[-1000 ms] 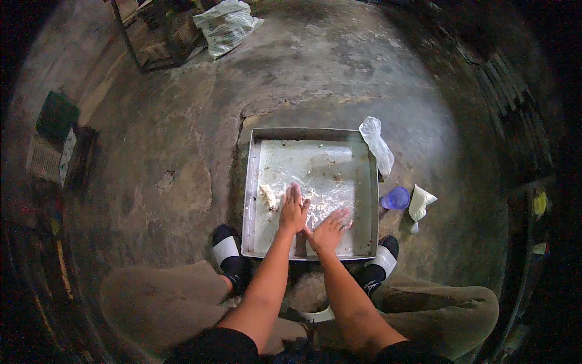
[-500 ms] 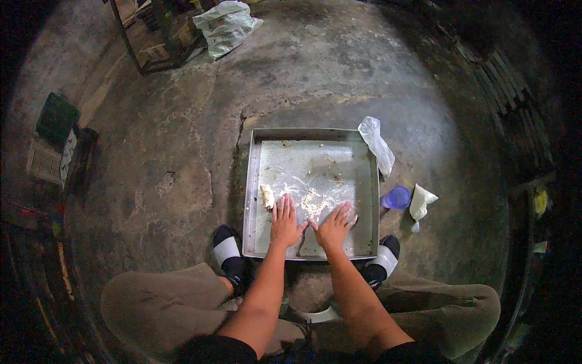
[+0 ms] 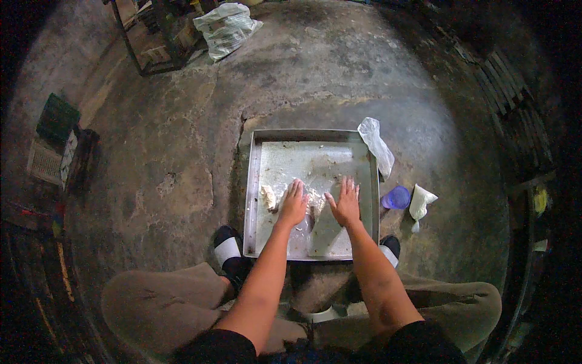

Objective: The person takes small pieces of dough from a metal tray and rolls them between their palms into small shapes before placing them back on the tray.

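A square metal tray (image 3: 309, 134) sits on the floor between my feet, with white flour scattered across the middle (image 3: 315, 197) of its base. My left hand (image 3: 294, 206) is over the flour left of centre, fingers straight and open, dusted white at the tips. Just left of it lies a pale dough lump (image 3: 268, 198). My right hand (image 3: 345, 203) is spread at the right part of the tray, also floury at the fingertips. Both palms face down; I cannot tell how firmly they press on the metal.
A clear plastic bag (image 3: 377, 145) drapes over the back right corner. Beside the tray stand a purple cup (image 3: 397, 197) and a small bag of white powder (image 3: 422, 200). A white sack (image 3: 224, 30) and a dark metal frame are farther back, a green panel (image 3: 57, 115) at left.
My hands were close together a second ago. My right hand has moved right and forward, its fingers pointing ahead now; my left dipped back, then moved forward again.
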`<state>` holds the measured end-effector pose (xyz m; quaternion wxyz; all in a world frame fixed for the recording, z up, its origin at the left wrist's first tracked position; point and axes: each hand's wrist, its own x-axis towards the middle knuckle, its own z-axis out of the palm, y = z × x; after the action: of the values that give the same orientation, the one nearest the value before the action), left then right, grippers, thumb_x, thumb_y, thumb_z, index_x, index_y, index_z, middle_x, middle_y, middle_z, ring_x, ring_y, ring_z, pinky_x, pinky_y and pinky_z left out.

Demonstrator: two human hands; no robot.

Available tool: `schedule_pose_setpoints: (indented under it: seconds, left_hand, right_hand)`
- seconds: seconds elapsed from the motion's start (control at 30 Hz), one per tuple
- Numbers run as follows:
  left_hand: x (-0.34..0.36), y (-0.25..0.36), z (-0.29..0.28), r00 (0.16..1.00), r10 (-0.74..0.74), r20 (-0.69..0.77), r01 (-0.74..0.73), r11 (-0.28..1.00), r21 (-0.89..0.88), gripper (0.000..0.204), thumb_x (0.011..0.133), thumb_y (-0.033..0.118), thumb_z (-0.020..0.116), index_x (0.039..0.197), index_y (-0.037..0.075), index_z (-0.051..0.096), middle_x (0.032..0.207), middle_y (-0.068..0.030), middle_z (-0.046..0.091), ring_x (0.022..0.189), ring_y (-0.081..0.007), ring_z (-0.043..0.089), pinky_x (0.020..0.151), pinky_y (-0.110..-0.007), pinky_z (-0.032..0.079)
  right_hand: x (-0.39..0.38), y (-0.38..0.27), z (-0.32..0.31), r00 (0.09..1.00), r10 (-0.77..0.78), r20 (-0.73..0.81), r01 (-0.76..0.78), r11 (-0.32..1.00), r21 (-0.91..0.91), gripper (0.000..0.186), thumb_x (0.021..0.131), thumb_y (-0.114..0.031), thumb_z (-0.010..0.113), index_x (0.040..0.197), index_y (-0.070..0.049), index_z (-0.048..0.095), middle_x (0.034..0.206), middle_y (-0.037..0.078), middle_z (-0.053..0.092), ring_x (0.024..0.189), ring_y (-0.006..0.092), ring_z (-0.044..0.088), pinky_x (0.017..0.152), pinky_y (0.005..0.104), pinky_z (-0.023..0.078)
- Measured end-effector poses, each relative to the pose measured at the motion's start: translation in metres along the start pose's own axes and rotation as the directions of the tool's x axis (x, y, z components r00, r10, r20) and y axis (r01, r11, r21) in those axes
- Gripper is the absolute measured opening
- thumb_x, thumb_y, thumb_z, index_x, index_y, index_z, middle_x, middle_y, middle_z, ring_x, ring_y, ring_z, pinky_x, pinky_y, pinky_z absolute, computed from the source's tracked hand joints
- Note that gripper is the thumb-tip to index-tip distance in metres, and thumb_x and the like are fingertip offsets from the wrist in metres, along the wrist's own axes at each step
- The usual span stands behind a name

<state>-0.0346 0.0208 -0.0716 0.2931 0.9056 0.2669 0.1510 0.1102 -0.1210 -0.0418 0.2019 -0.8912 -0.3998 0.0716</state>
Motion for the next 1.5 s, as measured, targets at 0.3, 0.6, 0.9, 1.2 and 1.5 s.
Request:
schedule_pose_setpoints:
  seconds: [0.3, 0.6, 0.9, 1.2, 1.5]
  left_hand:
    - [-0.012, 0.042, -0.020, 0.954, -0.252, 0.163, 0.300, 0.829, -0.472, 0.049, 0.099, 0.031, 0.045, 0.139, 0.003, 0.041, 0.114, -0.0231, 0.063, 0.103, -0.0407, 0.061, 0.088, -0.041, 0.049]
    - [-0.035, 0.021, -0.024, 0.940, -0.336, -0.053, 0.335, 0.942, -0.037, 0.034, 0.082, 0.007, 0.064, 0.115, 0.003, 0.060, 0.105, -0.0170, 0.062, 0.098, -0.0354, 0.060, 0.082, -0.042, 0.051]
    - [-0.020, 0.032, -0.001, 0.964, -0.250, -0.087, 0.238, 0.962, -0.133, 0.030, 0.082, 0.007, 0.062, 0.111, 0.002, 0.058, 0.101, -0.0198, 0.065, 0.091, -0.0388, 0.062, 0.080, -0.045, 0.051]
    - [-0.023, 0.034, -0.025, 0.917, -0.381, -0.118, 0.352, 0.912, -0.209, 0.015, 0.083, 0.008, 0.062, 0.095, 0.002, 0.068, 0.095, -0.0173, 0.067, 0.086, -0.0338, 0.065, 0.077, -0.040, 0.052]
    - [-0.022, 0.045, 0.006, 0.891, -0.415, -0.184, 0.322, 0.863, -0.389, 0.022, 0.086, 0.013, 0.064, 0.104, 0.003, 0.069, 0.097, -0.0173, 0.069, 0.088, -0.0291, 0.068, 0.078, -0.036, 0.052]
  right_hand:
    - [-0.042, -0.016, 0.005, 0.966, -0.168, 0.195, 0.070, 0.900, 0.431, 0.069, 0.087, -0.019, 0.056, 0.145, 0.000, 0.024, 0.146, 0.023, 0.034, 0.134, 0.0375, 0.035, 0.112, 0.0416, 0.029]
    - [-0.046, -0.024, 0.030, 1.000, 0.003, -0.001, -0.002, 0.980, 0.201, 0.066, 0.081, 0.003, 0.040, 0.144, 0.005, 0.021, 0.149, 0.029, 0.024, 0.138, 0.0406, 0.026, 0.114, 0.0416, 0.023]
    - [-0.057, -0.070, 0.007, 0.903, 0.424, -0.067, -0.307, 0.746, 0.591, 0.068, 0.073, 0.014, 0.047, 0.139, -0.002, 0.041, 0.114, 0.024, 0.062, 0.098, 0.0328, 0.064, 0.084, 0.0383, 0.049]
    - [-0.046, -0.053, 0.018, 0.853, 0.517, -0.070, -0.350, 0.666, 0.658, 0.019, 0.076, -0.003, 0.070, 0.096, -0.003, 0.070, 0.091, 0.012, 0.072, 0.085, 0.0192, 0.071, 0.075, 0.0292, 0.053]
    - [-0.002, -0.040, 0.012, 0.966, 0.237, 0.100, -0.253, 0.810, 0.530, 0.020, 0.079, -0.005, 0.065, 0.097, -0.001, 0.072, 0.093, 0.013, 0.072, 0.084, 0.0182, 0.070, 0.076, 0.0286, 0.053]
